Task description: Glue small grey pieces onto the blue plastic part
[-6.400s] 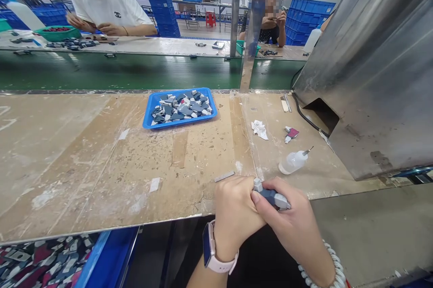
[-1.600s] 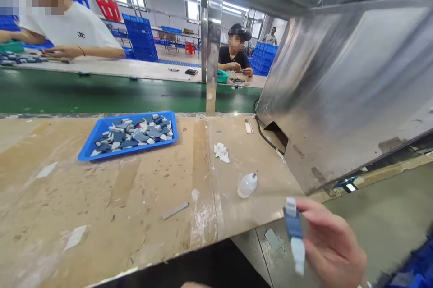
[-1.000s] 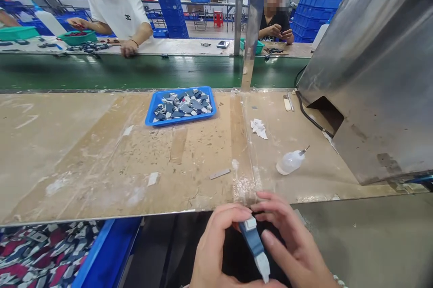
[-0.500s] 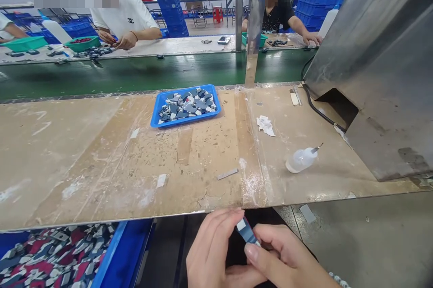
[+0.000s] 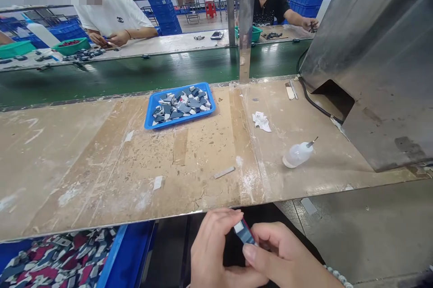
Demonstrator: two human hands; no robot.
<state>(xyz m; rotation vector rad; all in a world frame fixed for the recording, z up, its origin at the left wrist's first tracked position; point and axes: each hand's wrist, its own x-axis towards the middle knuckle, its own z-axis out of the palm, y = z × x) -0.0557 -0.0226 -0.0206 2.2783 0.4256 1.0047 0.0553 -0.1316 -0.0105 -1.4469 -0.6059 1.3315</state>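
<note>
Both my hands meet just below the near edge of the worktable (image 5: pixel 101 180), pinched together around one small blue-and-white plastic part (image 5: pixel 242 232). My left hand (image 5: pixel 213 252) grips it from the left with fingers curled over its white end. My right hand (image 5: pixel 287 261) holds it from the right, thumb pressed on the blue body. Most of the part is hidden between my fingers.
A blue tray (image 5: pixel 150 119) of similar parts sits mid-table, a squeeze bottle (image 5: pixel 297 154) lies at right, and crumpled paper (image 5: pixel 261 121) lies behind it. A steel housing (image 5: pixel 379 53) fills the right. A blue bin (image 5: pixel 111 256) of parts sits below left. Two people work across the green conveyor (image 5: pixel 135 76).
The right hand brought the part in from the right to meet the left hand. Over the last second both hands have closed more tightly around it, hiding more of it.
</note>
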